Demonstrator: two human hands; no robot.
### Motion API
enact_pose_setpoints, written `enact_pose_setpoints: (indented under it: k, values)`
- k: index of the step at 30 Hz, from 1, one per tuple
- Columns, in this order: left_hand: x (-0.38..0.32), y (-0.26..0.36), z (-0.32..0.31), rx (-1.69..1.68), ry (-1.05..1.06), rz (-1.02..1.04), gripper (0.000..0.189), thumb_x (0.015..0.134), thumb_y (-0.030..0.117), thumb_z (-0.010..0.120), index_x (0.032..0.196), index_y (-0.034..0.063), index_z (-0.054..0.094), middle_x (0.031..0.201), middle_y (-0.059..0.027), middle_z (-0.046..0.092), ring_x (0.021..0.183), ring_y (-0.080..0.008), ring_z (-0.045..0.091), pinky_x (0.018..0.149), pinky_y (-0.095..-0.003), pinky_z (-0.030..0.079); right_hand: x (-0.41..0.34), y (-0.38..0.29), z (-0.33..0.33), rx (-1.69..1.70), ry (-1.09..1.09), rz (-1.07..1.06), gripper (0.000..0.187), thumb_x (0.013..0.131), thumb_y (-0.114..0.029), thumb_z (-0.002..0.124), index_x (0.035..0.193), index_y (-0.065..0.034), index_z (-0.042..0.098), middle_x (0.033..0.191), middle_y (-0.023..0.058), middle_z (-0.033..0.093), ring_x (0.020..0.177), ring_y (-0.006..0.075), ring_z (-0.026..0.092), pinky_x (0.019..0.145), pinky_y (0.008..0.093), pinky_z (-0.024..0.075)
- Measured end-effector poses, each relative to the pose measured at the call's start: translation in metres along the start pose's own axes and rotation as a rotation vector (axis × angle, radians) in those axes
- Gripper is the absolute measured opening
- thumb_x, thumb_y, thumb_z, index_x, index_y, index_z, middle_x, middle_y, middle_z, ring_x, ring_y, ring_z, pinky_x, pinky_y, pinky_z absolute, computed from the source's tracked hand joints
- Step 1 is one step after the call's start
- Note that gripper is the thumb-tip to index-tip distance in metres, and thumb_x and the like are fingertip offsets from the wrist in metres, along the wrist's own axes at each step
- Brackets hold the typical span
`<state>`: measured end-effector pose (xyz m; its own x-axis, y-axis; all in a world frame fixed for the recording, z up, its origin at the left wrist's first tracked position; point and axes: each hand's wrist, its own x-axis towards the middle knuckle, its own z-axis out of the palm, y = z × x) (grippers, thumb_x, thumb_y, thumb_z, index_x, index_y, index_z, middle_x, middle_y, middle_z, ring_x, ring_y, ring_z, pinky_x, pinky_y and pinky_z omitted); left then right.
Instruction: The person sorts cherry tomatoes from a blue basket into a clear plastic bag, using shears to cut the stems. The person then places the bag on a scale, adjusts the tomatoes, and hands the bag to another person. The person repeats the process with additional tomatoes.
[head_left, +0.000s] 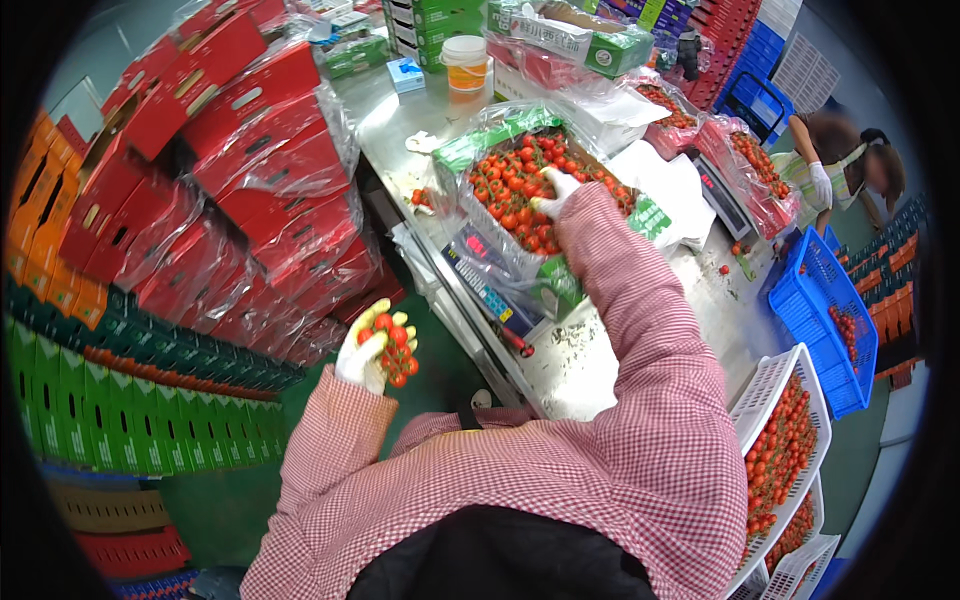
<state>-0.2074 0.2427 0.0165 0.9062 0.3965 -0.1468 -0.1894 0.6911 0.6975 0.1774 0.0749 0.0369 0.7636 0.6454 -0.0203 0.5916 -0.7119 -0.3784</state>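
My left hand (367, 356), in a pale glove with yellowish fingers, holds a small bunch of red cherry tomatoes (398, 337) over the floor, left of the metal table. My right hand (553, 192), gloved alike, touches the cherry tomatoes (510, 180) that fill a green carton (454, 152) lined with clear plastic; whether its fingers grip any I cannot tell. The carton rests on a digital scale (491, 289) with a keypad. A red-handled tool (516, 341) lies near the scale's lower edge.
Stacked red cartons (262, 135) stand left. A white bucket (464, 64) stands on the metal table (705, 292). At right are a blue crate (810, 300), a white crate (814, 427) of tomatoes, a second scale (721, 196) and a co-worker's gloved hand (820, 184).
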Motion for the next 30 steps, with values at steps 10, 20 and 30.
enact_pose_setpoints:
  k: [10, 20, 30]
  values:
    - [0.334, 0.002, 0.141, 0.203, -0.450, -0.277, 0.055, 0.079, 0.001, 0.053, 0.134, 0.0036, 0.042, 0.120, -0.0157, 0.056, 0.103, -0.0289, 0.059, 0.089, -0.0442, 0.049, -0.109, 0.024, 0.002, 0.402, 0.470, -0.094, 0.050, 0.080, 0.000, 0.063, 0.128, -0.0001, 0.049, 0.123, 0.0161, 0.056, 0.112, 0.0259, 0.056, 0.095, 0.0324, 0.0444]
    - [0.453, -0.086, 0.182, 1.444, -1.112, -0.496, 0.053, 0.081, -0.006, 0.047, 0.133, 0.0059, 0.046, 0.114, -0.0104, 0.060, 0.109, -0.0219, 0.056, 0.100, -0.0359, 0.041, -0.204, -0.018, 0.029, 0.570, 0.913, 0.664, 0.037, 0.080, 0.003, 0.062, 0.117, -0.0018, 0.059, 0.106, 0.0089, 0.063, 0.086, 0.0135, 0.062, 0.075, 0.0242, 0.0504]
    - [0.442, -0.096, 0.163, 1.462, -1.819, 0.534, 0.058, 0.086, 0.022, 0.059, 0.136, 0.0033, 0.037, 0.127, -0.0204, 0.049, 0.120, -0.0346, 0.047, 0.100, -0.0372, 0.039, -0.217, -0.092, 0.054, 0.529, 0.998, 0.904, 0.035, 0.082, 0.006, 0.057, 0.116, 0.0012, 0.058, 0.107, 0.0101, 0.062, 0.097, 0.0163, 0.061, 0.082, 0.0273, 0.0484]
